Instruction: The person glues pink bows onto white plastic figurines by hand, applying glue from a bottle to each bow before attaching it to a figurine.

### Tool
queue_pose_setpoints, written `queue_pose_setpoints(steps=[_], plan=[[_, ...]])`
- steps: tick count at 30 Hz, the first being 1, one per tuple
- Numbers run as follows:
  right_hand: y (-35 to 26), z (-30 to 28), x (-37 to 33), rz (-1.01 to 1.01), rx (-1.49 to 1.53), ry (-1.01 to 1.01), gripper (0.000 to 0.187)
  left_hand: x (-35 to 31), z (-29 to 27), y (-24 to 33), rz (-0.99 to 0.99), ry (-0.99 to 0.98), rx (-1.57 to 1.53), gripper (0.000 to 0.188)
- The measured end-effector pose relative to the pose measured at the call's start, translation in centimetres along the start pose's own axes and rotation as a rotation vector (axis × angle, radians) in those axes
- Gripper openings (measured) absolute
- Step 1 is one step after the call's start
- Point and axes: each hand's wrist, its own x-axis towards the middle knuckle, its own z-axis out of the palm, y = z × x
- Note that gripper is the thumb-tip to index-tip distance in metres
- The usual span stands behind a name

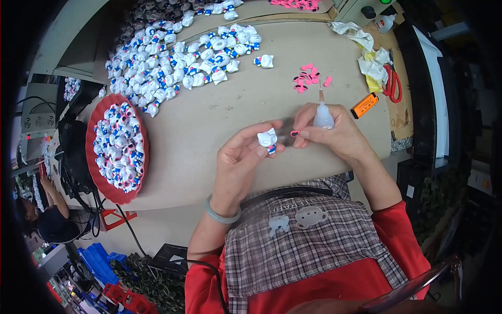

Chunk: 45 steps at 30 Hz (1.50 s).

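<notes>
My left hand (236, 156) grips a small white cat figurine (267, 137) with blue on its lower part, between thumb and fingers. Close to its right, my right hand (345, 135) pinches a tiny pink and black piece (295, 133) between thumb and forefinger. The same hand also holds a translucent needle-tip squeeze bottle (323, 117), its needle pointing away from me. The pink piece and the figurine are apart. Beyond my right hand lies a loose cluster of similar pink pieces (307, 77).
A heap of cat figurines (193, 60) covers the far left of the table (209, 112). Further figurines fill a red scalloped basin (141, 172). An orange lighter (364, 105), red-handled scissors (393, 86) and crumpled paper (372, 65) lie at right. Another person (55, 220) sits far left.
</notes>
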Motion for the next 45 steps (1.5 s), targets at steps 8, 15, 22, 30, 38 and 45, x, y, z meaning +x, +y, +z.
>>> queue_pose_setpoints(steps=[8, 15, 22, 30, 38, 45], plan=[[0.5, 1.8, 0.1, 0.000, 0.102, 0.039, 0.024, -0.3, 0.2, -0.3, -0.010, -0.002, -0.017, 0.032], [1.1, 1.7, -0.1, -0.031, 0.052, 0.051, 0.023, -0.4, 0.8, 0.1, -0.009, 0.017, 0.052, 0.032], [1.0, 2.2, -0.5, 0.054, 0.112, 0.013, 0.014, -0.5, 0.5, -0.3, 0.051, -0.009, 0.035, 0.035], [1.4, 2.7, -0.7, 0.084, 0.211, 0.009, 0.012, -0.7, 0.3, -0.3, 0.102, -0.057, -0.029, 0.034], [1.4, 2.9, -0.8, 0.091, 0.279, 0.033, 0.012, -0.6, 0.6, -0.1, 0.065, -0.001, -0.049, 0.037], [-0.2, 2.2, -0.9, -0.039, 0.063, 0.066, 0.006, -0.4, 0.7, -0.5, 0.052, 0.072, 0.070, 0.038]])
